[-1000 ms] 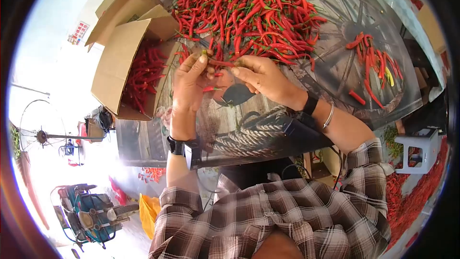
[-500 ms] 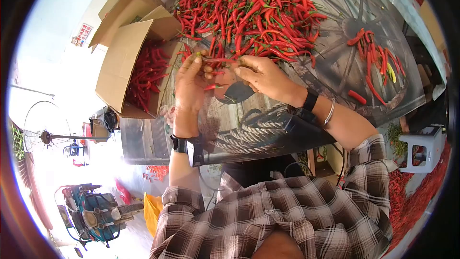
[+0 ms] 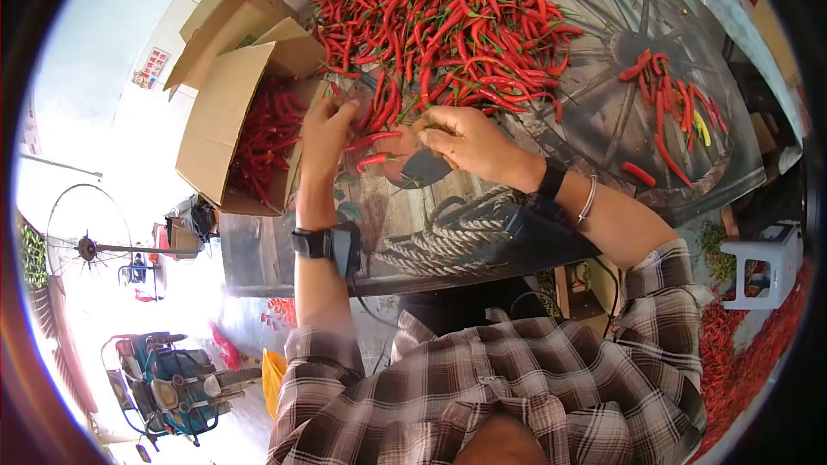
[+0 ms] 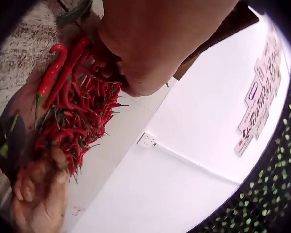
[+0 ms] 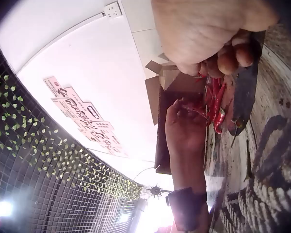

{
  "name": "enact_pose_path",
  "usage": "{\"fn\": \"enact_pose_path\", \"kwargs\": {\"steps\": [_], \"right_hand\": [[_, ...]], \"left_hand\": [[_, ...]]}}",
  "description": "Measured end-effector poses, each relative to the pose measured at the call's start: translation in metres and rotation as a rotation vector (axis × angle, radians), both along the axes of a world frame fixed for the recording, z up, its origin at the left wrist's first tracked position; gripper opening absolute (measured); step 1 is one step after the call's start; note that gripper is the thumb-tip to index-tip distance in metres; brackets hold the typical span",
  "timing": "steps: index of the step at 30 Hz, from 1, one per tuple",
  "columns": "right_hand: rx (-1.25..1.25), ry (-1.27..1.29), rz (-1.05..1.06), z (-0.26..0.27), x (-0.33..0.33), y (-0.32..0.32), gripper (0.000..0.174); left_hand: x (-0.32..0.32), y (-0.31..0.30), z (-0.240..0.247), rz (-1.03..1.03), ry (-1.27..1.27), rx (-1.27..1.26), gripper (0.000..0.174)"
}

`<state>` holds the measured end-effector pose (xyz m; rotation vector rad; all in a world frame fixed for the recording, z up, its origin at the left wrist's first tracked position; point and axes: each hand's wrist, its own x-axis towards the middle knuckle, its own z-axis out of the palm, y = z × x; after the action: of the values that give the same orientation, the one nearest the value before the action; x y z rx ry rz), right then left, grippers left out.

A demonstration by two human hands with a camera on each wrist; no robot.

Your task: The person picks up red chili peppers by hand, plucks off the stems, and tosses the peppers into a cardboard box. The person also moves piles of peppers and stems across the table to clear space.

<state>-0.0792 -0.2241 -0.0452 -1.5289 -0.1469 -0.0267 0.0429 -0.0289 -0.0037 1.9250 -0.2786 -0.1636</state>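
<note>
Left hand [image 3: 324, 139] moved nearer box [image 3: 220, 116], holding slender red chillies [image 5: 196, 109]; right hand [image 3: 475, 145] grip unclear.

Beyond your table [image 3: 267, 250], a white wall [image 4: 199, 114] bears a socket [image 4: 147, 140] and pink lettered signs [image 4: 255, 107] — with leaf-decked mesh [image 5: 63, 145] beside it. To your left, strong light bleaches the floor [image 3: 237, 430]; on your right stands a grey plastic stool [image 3: 785, 267].

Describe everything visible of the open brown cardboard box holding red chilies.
The open brown cardboard box has plain walls and spread flaps. Slender red chilies lie heaped inside. It sits at the left edge of the wood-patterned tabletop, beside the person's left hand. Whether it is tipped, or the hand touches it, is unclear.
</note>
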Motion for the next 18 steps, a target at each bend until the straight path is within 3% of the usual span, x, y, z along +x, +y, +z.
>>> {"fn": "enact_pose_path", "kwargs": {"steps": [1, 7, 14, 16, 18], "right_hand": [[0.013, 0.009, 0.003, 0.001, 0.0, 0.001, 0.016], [-0.037, 0.009, 0.045, 0.001, -0.001, -0.001, 0.013], [-0.093, -0.055, 0.013, -0.002, 0.0, -0.001, 0.01], [-0.056, -0.016, 0.029, 0.001, -0.001, -0.002, 0.012], [0.03, 0.014, 0.019, -0.001, 0.001, -0.003, 0.013]], "left_hand": [[0.006, -0.004, 0.004, -0.058, -0.063, 0.156, 0.022], [0.041, -0.042, 0.001, -0.088, -0.378, 0.466, 0.032], [0.063, -0.051, -0.022, -0.16, -0.437, 0.533, 0.031], [0.052, -0.049, -0.009, -0.2, -0.217, 0.352, 0.028], [0.044, -0.043, 0.001, -0.216, -0.194, 0.239, 0.024]]}}
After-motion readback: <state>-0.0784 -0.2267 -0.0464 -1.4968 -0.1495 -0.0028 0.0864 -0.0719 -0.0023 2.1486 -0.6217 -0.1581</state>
